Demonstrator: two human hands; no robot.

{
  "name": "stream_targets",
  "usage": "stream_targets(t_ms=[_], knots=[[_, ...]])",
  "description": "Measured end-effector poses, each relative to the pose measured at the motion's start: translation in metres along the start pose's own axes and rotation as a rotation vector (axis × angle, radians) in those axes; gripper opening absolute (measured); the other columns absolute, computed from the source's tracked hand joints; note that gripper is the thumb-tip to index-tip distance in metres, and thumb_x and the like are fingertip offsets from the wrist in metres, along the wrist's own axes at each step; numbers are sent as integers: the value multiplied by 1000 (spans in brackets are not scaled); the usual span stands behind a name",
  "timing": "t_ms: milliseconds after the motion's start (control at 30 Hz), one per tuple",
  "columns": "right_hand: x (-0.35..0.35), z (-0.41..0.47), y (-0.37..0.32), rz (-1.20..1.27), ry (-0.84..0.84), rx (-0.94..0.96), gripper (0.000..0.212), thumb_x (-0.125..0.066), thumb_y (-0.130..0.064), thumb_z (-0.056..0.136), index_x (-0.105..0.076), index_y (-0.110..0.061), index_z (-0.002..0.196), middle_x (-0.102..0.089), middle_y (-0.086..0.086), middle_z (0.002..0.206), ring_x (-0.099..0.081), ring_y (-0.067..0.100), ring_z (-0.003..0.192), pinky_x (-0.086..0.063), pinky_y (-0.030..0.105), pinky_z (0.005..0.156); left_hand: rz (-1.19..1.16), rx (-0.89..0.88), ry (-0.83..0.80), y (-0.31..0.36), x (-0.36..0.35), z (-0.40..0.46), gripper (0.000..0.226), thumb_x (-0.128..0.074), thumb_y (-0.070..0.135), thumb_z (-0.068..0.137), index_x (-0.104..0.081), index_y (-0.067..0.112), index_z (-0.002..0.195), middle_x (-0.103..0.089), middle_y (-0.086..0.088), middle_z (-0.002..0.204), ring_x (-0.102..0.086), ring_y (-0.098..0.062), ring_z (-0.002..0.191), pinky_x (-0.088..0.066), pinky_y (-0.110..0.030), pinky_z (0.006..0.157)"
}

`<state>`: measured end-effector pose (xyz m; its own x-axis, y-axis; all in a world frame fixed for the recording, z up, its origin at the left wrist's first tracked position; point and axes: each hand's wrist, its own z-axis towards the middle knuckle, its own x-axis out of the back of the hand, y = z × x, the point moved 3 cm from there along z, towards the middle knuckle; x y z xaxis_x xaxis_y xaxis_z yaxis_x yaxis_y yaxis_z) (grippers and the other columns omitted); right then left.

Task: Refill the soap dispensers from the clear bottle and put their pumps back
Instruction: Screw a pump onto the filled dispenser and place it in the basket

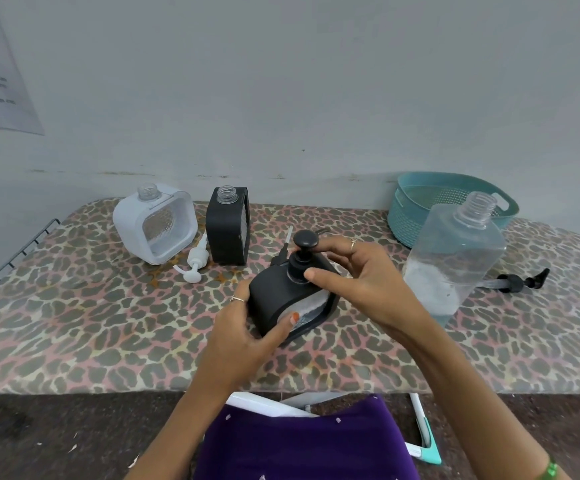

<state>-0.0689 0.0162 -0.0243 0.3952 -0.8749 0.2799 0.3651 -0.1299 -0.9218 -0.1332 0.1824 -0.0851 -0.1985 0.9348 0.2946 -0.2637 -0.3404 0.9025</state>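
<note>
Now I hold the black dispenser [281,299] near the middle of the table [73,323], tilted, its neck up and away from me. My left hand [247,327] grips its body from the near side; my right hand [357,275] pinches the pump [300,258] collar on top, so the twisting falls to the right. Behind this dispenser stand an open black dispenser [227,230] and a white dispenser [155,225], a white pump [196,259] lying between them. To its right stands the clear bottle [454,251], close to my right wrist and easily knocked, I judge.

Black dispenser [278,303] tilted, pump [301,258] on; clear bottle [451,258] uncapped, upright at right
</note>
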Motion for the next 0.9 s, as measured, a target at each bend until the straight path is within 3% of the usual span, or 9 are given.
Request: stream_targets(t_ms=[100,200,333,467,533,633,767,900], knots=[[-5,2,4,-33,100,-8,30,-79,-24,71,-70,-22,99,-72,-5,104,-63,12,108,-41,46,105,13,-6,0,0,0,0,42,-73,33,77,-47,39,109,-63,15,101,-63,3,93,-53,-14,70],[-10,1,5,-77,117,-4,35,-75,-31,74,-66,-21,106,-69,-7,107,-62,10,109,-44,42,103,3,-1,3,1,0,-1,44,-71,34,75,-47,40,111,-62,17,102,-62,5,94,-51,-12,71],[-7,-4,4,115,-30,-4,35,-60,-11,86,-62,-20,120,-67,-3,120,-59,12,117,-45,30,102,7,-5,7,0,0,0,45,-72,33,75,-47,40,112,-63,18,104,-62,5,97,-50,-11,74],[-3,-5,10,156,12,-13,33,-65,3,84,-65,-14,113,-70,0,115,-63,13,112,-47,26,98,0,-2,8,1,0,-1,45,-72,32,75,-47,40,111,-63,17,103,-62,7,96,-50,-9,74],[-6,-6,11,198,62,-19,31,-71,4,79,-67,-17,102,-72,-4,105,-65,13,106,-49,27,93,1,-2,8,1,0,-1,44,-72,34,74,-47,40,111,-63,16,103,-62,6,95,-51,-10,73],[-12,-7,13,97,167,3,27,-79,-13,73,-62,-18,92,-71,2,100,-66,17,101,-52,42,92,6,2,14,-1,0,-1,46,-73,34,74,-46,42,111,-64,16,101,-64,4,93,-52,-13,72],[-17,-9,10,50,134,26,34,-70,-18,81,-57,-24,111,-64,-1,114,-60,15,111,-45,47,101,8,1,16,-3,0,0,47,-75,34,75,-46,42,111,-65,20,97,-63,5,93,-52,-12,73],[-12,-7,3,137,15,53,45,-55,-3,86,-56,-22,127,-65,-2,125,-58,13,120,-45,32,102,13,-10,15,-4,1,0,45,-76,35,77,-47,40,112,-65,20,99,-63,3,95,-52,-14,74]])
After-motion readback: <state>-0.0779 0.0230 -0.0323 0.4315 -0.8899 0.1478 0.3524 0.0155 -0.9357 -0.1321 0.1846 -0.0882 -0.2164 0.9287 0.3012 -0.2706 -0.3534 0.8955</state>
